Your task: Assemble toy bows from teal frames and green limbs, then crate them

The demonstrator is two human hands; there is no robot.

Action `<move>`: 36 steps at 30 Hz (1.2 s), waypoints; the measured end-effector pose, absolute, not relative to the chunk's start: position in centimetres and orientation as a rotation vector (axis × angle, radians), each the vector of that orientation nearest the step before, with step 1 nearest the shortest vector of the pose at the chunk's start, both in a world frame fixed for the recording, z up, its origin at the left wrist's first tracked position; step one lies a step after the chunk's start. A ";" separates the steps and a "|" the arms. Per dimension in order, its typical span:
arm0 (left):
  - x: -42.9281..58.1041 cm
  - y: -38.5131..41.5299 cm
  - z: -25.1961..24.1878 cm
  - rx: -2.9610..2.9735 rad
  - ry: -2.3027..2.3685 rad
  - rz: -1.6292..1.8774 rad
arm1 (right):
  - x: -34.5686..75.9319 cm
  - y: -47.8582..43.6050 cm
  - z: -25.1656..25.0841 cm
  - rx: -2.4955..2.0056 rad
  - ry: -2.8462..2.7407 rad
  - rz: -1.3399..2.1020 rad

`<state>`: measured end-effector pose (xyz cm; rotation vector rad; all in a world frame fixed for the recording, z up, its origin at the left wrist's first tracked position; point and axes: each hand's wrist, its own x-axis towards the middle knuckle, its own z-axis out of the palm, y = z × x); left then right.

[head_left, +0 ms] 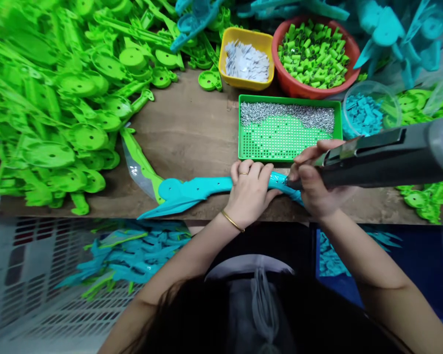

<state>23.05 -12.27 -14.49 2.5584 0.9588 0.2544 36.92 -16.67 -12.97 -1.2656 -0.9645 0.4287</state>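
Observation:
A long turquoise plastic toy weapon lies across the front of the wooden table, with a curved grey and green blade at its left end. My left hand is closed over its narrow handle part, pressing it to the table. In my right hand is a dark electric screwdriver, held nearly level. Its tip meets the turquoise handle at a small hole just right of my left hand. The far right end of the handle is partly hidden behind my right hand.
Green plastic parts are heaped at left. Behind the handle stand a green tray of screws, a yellow bowl, a red bowl and a clear tub. Below the table edge are a white crate and a blue bin.

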 end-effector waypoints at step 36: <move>25.3 -14.8 -15.3 2.721 0.879 0.443 | 39.6 -17.4 -9.1 -1.096 -0.888 0.181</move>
